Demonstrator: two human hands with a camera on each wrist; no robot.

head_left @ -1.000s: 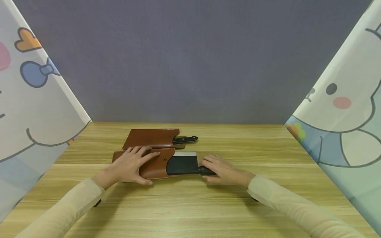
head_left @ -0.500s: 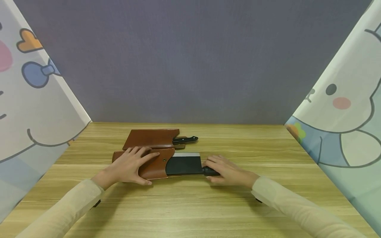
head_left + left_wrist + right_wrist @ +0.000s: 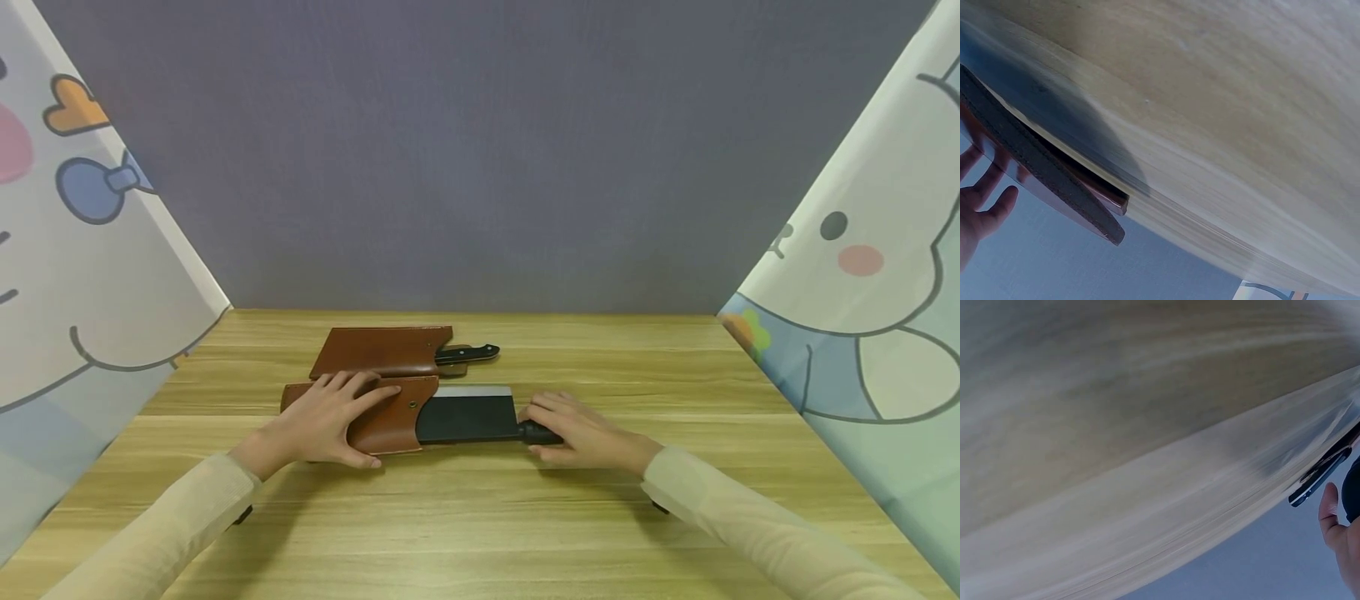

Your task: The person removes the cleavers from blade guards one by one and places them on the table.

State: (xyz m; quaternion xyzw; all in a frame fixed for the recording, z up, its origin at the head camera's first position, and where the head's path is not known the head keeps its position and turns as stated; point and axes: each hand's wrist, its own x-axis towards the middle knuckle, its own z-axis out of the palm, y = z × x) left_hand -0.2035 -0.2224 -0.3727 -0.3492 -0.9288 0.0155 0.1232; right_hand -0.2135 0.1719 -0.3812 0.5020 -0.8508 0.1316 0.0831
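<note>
A cleaver (image 3: 468, 417) with a dark blade and a pale strip along its far edge lies partly inside a brown leather sheath (image 3: 392, 427). Its black handle is in my right hand (image 3: 576, 430), which grips it from above. My left hand (image 3: 327, 422) rests on the sheath with fingers spread over the leather and the thumb at the near edge. In the left wrist view the sheath (image 3: 1038, 162) appears edge-on beside the fingers. The right wrist view catches only part of the right hand (image 3: 1341, 544) and the black handle (image 3: 1352, 490).
Just behind lies a second brown sheath (image 3: 378, 351) holding a knife, whose black handle (image 3: 471, 355) points right. Everything lies on a wood-grain table (image 3: 465, 533). A grey panel (image 3: 480, 167) stands at the back, with cartoon-printed fabric (image 3: 847, 358) at both sides.
My right hand has moved right with the cleaver, and more of the blade shows outside the sheath. The left hand and the sheath have hardly moved.
</note>
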